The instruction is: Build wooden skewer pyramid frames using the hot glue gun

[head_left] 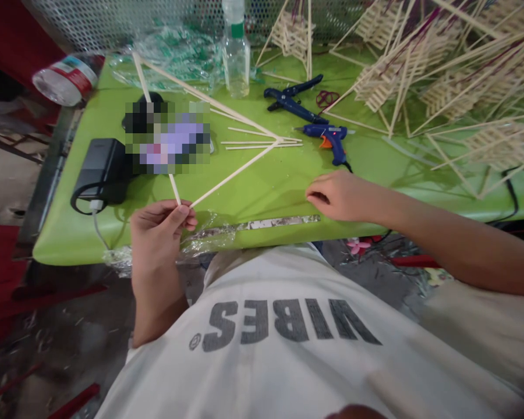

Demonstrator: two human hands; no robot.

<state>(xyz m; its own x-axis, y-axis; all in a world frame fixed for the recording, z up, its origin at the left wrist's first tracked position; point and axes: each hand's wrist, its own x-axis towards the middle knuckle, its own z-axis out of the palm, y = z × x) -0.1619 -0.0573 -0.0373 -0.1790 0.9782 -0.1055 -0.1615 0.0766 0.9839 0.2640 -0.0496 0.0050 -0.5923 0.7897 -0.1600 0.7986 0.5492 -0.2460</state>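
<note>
The person's left hand [159,224] is closed in a pinch, thumb and fingers gripping the near corner of a triangular stick frame [233,171] where two thin sticks meet. The frame extends away across the green table [266,186] to a far joint near the blue glue gun [329,138]. The right hand [338,195] rests on the table near its front edge, fingers curled loosely, holding nothing; whether the fingertips touch a stick cannot be told. Loose sticks [257,144] lie beside the far joint. Blue pliers [290,100] and a clear bottle [236,55] stand further back. A black adapter [100,169] sits at the left, and finished stick assemblies [441,75] are piled at the right.
</note>
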